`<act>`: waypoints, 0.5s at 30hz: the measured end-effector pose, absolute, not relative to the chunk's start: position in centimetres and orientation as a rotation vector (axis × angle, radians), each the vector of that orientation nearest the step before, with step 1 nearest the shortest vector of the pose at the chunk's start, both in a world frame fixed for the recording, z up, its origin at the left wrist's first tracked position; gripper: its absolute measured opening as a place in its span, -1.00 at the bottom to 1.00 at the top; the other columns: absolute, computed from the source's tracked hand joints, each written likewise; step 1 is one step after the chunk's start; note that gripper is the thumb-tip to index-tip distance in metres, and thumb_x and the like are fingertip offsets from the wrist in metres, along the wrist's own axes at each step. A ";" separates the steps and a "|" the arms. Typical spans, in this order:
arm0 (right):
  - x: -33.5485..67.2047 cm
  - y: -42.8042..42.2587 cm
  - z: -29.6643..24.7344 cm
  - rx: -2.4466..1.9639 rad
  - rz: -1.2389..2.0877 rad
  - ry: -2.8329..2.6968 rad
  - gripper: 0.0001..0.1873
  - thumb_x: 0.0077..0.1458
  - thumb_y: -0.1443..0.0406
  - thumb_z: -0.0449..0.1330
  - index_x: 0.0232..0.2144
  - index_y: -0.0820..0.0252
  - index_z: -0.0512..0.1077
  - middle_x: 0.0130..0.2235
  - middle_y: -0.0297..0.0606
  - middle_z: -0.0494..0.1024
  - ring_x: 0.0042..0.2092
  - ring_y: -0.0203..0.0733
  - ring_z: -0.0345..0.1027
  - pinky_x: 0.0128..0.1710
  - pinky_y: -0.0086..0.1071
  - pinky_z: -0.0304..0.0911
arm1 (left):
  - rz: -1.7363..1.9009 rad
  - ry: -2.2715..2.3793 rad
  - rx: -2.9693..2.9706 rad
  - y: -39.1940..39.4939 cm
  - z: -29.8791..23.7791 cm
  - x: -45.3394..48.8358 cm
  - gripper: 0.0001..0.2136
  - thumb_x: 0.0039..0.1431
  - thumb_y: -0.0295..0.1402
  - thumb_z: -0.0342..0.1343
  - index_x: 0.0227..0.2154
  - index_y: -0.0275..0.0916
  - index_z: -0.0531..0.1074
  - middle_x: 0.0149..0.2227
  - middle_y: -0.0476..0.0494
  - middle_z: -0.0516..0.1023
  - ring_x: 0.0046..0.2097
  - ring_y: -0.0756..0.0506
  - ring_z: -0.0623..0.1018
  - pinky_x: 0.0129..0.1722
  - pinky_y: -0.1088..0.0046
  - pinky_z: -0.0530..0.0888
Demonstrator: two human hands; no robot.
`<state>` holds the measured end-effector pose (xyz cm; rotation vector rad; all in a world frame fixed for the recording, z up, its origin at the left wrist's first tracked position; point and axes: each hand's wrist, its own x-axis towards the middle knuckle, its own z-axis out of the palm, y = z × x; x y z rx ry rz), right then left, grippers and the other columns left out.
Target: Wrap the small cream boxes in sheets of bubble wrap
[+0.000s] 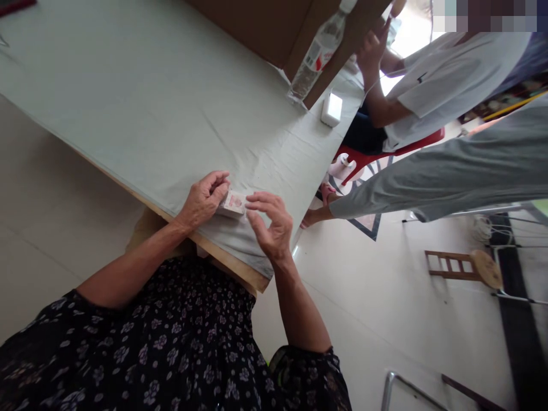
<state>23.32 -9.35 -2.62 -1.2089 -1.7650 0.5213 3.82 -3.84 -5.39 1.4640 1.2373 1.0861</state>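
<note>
A small white block with a reddish print on top (234,202), perhaps a little box or a stack of cards, lies on the cloth-covered table (141,108) near its front corner. My left hand (202,201) is closed on the block's left end, thumb and fingers around it. My right hand (273,222) is at the other end, thumb and fingers apart, its fingertips close to the block's edge; whether they touch it I cannot tell.
A large brown box (257,25) stands on the table's far side, with a clear plastic bottle (319,54) beside it. Near the right edge lies a white block (331,109). A seated person (454,80) and another person's leg (428,177) are to the right. A wooden stool (486,269) is on the floor.
</note>
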 end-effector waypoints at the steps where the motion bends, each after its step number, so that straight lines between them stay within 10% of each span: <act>1: 23.8 -9.2 -2.7 -1.223 0.552 -1.698 -0.78 0.33 0.09 0.19 -0.18 -0.05 0.61 0.00 -0.22 0.70 0.15 0.05 0.51 0.27 0.10 0.31 | 1.094 1.228 1.433 -3.9 -5.3 3.4 -0.55 0.28 -0.13 0.12 0.12 -0.28 0.50 0.03 -0.27 0.65 0.00 -0.18 0.60 0.09 0.23 0.53; 10: 25.7 -7.3 -6.5 -1.304 0.902 -1.892 0.08 0.02 -0.12 0.47 0.46 -0.09 0.14 0.47 -0.06 0.28 0.47 0.22 0.15 0.40 0.18 0.16 | 0.748 1.105 1.849 -4.4 -4.4 -0.2 -0.08 0.02 -0.24 0.30 0.48 -0.15 0.14 0.37 -0.34 0.39 0.40 -0.42 0.34 0.43 -0.14 0.24; 15: 24.6 -6.3 -6.8 -1.279 0.796 -1.944 0.03 0.06 0.05 0.47 0.47 -0.08 0.13 0.25 -0.12 0.55 0.27 0.16 0.40 0.35 0.15 0.19 | 0.711 1.116 1.887 -3.8 -4.2 1.0 -0.12 0.04 -0.32 0.25 0.47 -0.23 0.14 0.22 -0.30 0.50 0.22 -0.29 0.50 0.32 0.11 0.41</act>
